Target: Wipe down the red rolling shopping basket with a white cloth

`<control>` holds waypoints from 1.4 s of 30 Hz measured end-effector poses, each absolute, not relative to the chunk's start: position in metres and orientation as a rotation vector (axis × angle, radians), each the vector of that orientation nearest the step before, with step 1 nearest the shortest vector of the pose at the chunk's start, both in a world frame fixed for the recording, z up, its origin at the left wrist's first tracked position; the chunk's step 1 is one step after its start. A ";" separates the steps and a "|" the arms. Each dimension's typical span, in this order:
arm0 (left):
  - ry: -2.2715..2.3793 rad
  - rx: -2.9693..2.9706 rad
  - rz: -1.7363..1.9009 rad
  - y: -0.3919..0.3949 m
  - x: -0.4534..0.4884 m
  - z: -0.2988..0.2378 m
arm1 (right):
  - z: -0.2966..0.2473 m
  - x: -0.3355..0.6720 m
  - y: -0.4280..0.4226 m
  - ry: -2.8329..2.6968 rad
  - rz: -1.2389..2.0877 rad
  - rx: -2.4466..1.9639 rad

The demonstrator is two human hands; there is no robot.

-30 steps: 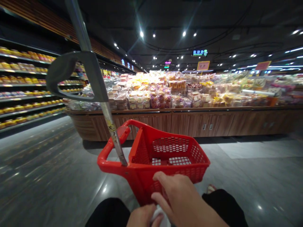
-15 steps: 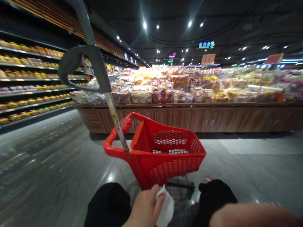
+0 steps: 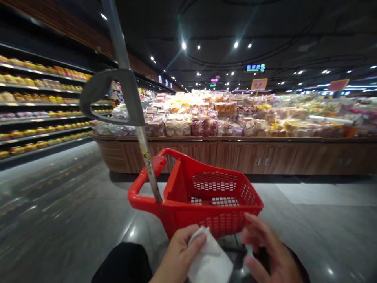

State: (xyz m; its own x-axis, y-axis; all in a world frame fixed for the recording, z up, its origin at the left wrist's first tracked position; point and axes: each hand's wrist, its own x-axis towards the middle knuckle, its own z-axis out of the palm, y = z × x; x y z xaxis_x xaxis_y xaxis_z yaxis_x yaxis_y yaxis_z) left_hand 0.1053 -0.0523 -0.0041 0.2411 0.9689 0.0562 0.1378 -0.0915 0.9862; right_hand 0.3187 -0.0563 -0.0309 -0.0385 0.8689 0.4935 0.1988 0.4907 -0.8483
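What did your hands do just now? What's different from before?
The right hand let go of the red shopping basket and moved right, and now it is open in the air. The left hand still pinches the white tissue. The basket and the wooden display counter stayed put.

Right-hand fingers [image 3: 259, 236] motion-blurred; glare streaks on polished floor [image 3: 59, 196] left of them; overhead spotlights [image 3: 184, 45] bright against dark ceiling [image 3: 294, 23]; edges bowed.

Lower-body garment: black fabric trousers [image 3: 122, 264], visible at near left. Worn items: none visible on the left hand [image 3: 176, 257] or right hand [image 3: 272, 251]; both are bare.
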 end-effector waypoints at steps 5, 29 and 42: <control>1.056 1.311 1.006 -0.037 0.113 -0.008 | -0.037 0.275 -0.047 -1.407 1.334 -0.922; 0.988 1.675 0.971 -0.038 0.097 -0.041 | -0.074 0.288 -0.025 -1.015 1.607 -0.767; 1.089 1.091 0.994 -0.030 0.101 -0.054 | -0.089 0.286 -0.027 -1.706 0.891 -0.955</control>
State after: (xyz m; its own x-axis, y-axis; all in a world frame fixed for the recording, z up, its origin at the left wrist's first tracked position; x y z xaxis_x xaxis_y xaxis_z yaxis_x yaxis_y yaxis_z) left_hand 0.1007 -0.0299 -0.0542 0.1857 0.9682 -0.1676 -0.0782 0.1845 0.9797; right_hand 0.2862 -0.0272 -0.0886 -0.2407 0.8930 0.3802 0.1983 0.4288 -0.8814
